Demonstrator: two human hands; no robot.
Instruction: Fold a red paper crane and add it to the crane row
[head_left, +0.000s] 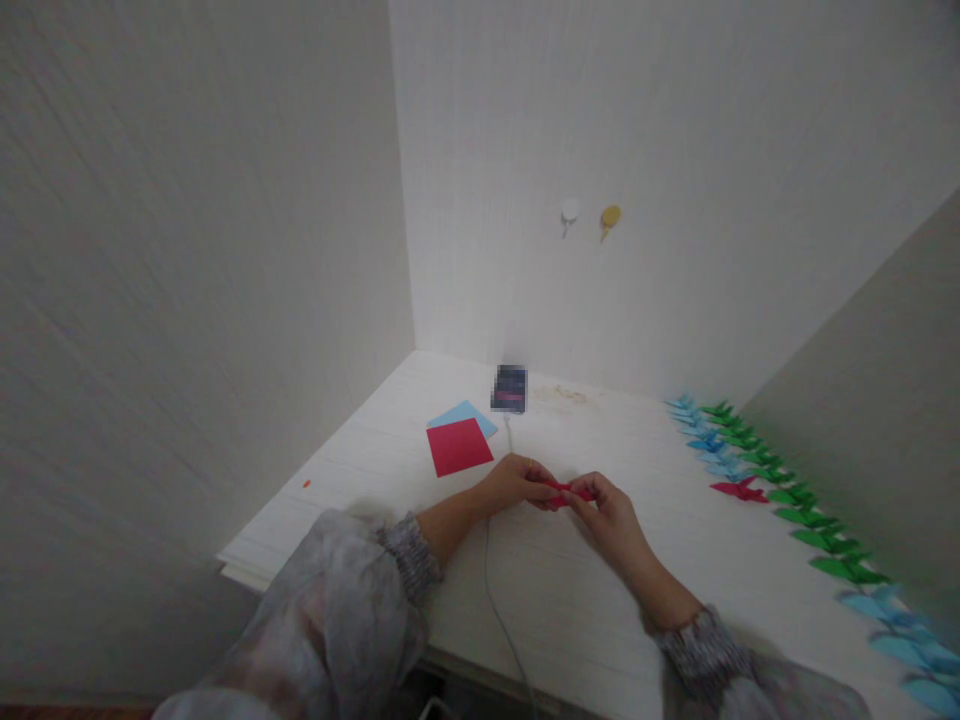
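Sheer grey sleeves with gathered cuffs (352,590) lie nearest my remote view; beyond them, near the middle of the white wood-grained tabletop (360,460), the left hand (521,483) and right hand (609,507) pinch a small folded piece of red paper (559,497) between them, fingers closed narrowly on its two ends. Those fingers hide much of it, so I cannot tell how true its creases are; an uneven pull could skew or tear it. The thin pale cable (499,601) passing beneath the left wrist could snag if that forearm drags, tugging at whatever it joins. Farther left, the flat red paper square (459,447) overlapping a light blue paper sheet (484,424) could slide under a sweeping arm. At right, a careless outward swing could scatter the green folded-paper birds (810,516) or the single red one (741,490).
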